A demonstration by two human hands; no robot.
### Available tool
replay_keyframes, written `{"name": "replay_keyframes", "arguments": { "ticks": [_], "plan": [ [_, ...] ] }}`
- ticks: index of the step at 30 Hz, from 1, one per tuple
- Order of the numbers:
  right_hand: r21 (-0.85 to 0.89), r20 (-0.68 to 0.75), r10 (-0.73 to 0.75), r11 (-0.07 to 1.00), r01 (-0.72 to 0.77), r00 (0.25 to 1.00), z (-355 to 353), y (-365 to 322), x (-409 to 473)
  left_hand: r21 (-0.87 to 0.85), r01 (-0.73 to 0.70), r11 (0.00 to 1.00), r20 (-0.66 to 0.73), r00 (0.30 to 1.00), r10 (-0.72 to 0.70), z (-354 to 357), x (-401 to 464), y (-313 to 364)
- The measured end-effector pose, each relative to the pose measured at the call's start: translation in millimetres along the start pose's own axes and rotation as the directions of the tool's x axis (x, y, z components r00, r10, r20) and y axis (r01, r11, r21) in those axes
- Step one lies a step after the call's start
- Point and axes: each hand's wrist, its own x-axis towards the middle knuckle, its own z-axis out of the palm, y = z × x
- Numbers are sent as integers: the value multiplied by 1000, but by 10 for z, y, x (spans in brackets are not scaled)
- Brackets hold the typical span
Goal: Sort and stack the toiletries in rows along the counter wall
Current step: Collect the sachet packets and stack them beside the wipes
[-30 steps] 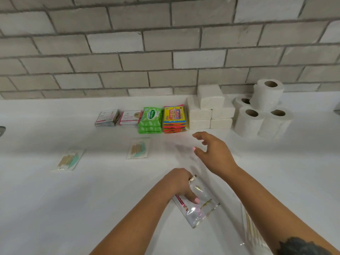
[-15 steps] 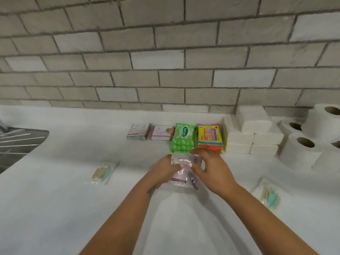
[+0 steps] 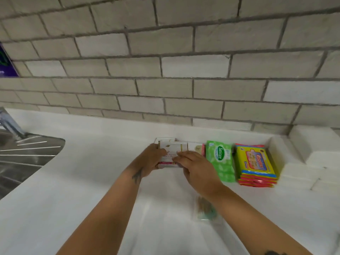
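A clear sachet pack (image 3: 172, 152) with white and pink print lies on the stacks of flat sachets (image 3: 196, 148) by the wall. My left hand (image 3: 150, 160) grips its left edge with curled fingers. My right hand (image 3: 195, 167) lies over its right side, fingers pressing down on it. To the right stand a green Sanicare wipes stack (image 3: 220, 160), a yellow and red wipes stack (image 3: 255, 165) and white tissue blocks (image 3: 305, 159).
A steel sink drainer (image 3: 24, 153) fills the left edge. A clear packet of cotton swabs (image 3: 204, 208) lies on the white counter (image 3: 92, 190) just under my right forearm. The brick wall (image 3: 165, 70) runs behind the row.
Both hands carried the clear pack from the counter's front up to the sachet stacks at the wall. The view shifted left and closer; the toilet rolls left the frame.
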Motion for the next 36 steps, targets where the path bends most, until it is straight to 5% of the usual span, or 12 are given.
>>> {"name": "replay_keyframes", "arguments": {
  "ticks": [5, 11, 18, 25, 28, 36],
  "plan": [
    [-27, 48, 38, 999, -36, 998, 403, 179, 442, 129, 8, 992, -198, 980, 18, -290, 496, -28],
    [-66, 96, 91, 994, -85, 991, 825, 330, 745, 431, -13, 902, -279, 949, 147, -419, 1047, -201],
    [-76, 287, 172, 985, -157, 942, 1078, 450, 883, 561, 38, 827, -307, 937, 165, -434, 1421, -407],
    [-32, 248, 194, 981, -192, 949, 1130, 470, 871, 537, 22, 843, -377, 901, 216, -384, 1447, -549],
    [-48, 204, 210, 978, -204, 956, 1114, 482, 974, 568, -41, 822, -354, 889, 289, -392, 1452, -545],
    [-174, 390, 314, 948, -266, 865, 1171, 479, 1019, 752, -53, 657, -215, 922, 321, -361, 1484, -606]
  ]
}}
